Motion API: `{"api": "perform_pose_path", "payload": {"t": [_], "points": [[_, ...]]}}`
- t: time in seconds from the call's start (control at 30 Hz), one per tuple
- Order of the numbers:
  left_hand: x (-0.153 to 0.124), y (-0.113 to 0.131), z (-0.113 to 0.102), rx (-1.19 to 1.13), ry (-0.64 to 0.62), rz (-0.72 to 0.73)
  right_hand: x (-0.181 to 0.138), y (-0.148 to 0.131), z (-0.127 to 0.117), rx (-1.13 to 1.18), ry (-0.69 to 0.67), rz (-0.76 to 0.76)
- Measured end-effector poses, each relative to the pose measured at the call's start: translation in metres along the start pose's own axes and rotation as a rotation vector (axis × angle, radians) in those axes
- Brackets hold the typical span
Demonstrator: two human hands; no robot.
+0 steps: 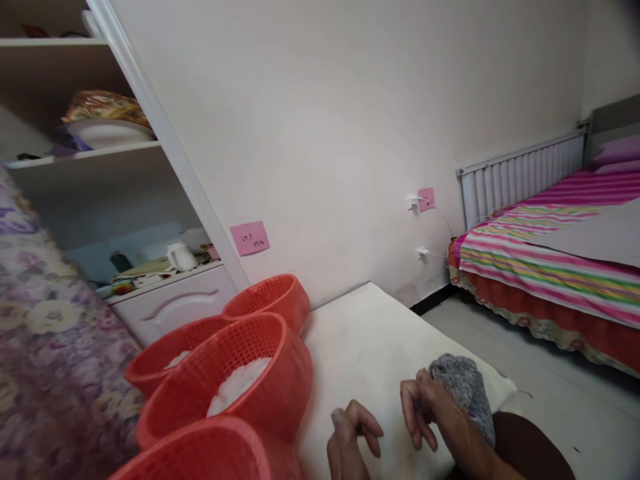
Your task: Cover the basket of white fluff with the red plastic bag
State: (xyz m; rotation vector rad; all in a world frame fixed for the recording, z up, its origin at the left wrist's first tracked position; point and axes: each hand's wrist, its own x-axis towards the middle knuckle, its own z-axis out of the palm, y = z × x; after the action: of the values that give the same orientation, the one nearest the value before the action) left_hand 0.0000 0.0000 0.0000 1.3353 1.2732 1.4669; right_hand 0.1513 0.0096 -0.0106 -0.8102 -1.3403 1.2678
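Red plastic baskets [235, 373] — four; grey sock [465, 390] — one; two hands.

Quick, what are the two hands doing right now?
Left hand: holds nothing, fingers loosely curled over the white table.
Right hand: closed on a grey sock.

Red plastic baskets: four, clustered at near left — one far [270, 297], one left [165, 357], one middle [240, 380], one nearest [210, 450]. Pink sticky notes on the wall: two, left [249, 238] and right [427, 199]. Hands: two, left hand [350, 437], right hand [425, 407]. Grey sock [465, 390]: one. White table [370, 333]: one. Bed [550, 260]: one, far right. White jug [180, 256]: one.
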Motion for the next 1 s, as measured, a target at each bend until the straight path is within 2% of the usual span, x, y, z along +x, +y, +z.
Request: {"api": "perform_pose_path", "payload": {"t": [0.2,0.4,0.67,1.0], "points": [[0.002,0.018,-0.001,0.145,0.008,0.06,0.004,-0.017,0.001,-0.09,0.024,0.029],[0.006,0.018,-0.007,0.214,0.053,0.056,0.004,-0.025,0.0,-0.122,0.033,0.036],[0.013,0.014,-0.01,0.29,0.097,-0.002,0.021,-0.014,-0.01,-0.152,0.097,0.114],[0.014,0.009,-0.011,0.301,0.089,-0.022,0.024,-0.005,-0.013,-0.147,0.112,0.103]]}}
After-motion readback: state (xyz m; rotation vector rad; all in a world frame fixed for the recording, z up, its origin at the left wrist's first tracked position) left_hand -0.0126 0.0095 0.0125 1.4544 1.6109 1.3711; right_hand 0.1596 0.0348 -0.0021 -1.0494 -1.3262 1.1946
